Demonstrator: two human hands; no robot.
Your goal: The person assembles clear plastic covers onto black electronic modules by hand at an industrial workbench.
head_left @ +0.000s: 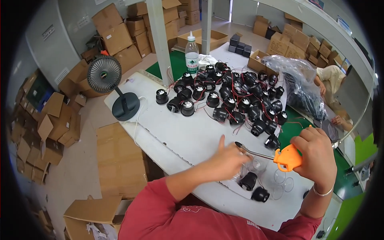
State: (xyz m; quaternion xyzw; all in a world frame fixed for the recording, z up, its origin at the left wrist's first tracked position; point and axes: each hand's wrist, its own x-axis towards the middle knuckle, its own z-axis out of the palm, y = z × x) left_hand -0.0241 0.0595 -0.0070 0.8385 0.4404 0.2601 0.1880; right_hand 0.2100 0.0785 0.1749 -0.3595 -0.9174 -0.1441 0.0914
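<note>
My right hand (316, 154) grips an orange-handled tool (287, 158) whose metal shaft (256, 152) reaches left to my left hand (228, 160). My left hand is closed over a small part at the shaft's tip; the part itself is hidden. Just below it a black round motor (249, 181) lies on the white table (176, 136), with another black motor (261, 195) and clear plastic rings (282, 180) close by. A large heap of black motors with red wires (236, 96) covers the far middle of the table.
A plastic water bottle (192, 54) stands at the table's far edge. A small desk fan (106, 78) sits at the left end. A clear bag of black parts (300, 84) lies right, beside another person's arm (330, 78). Cardboard boxes (116, 36) crowd the floor.
</note>
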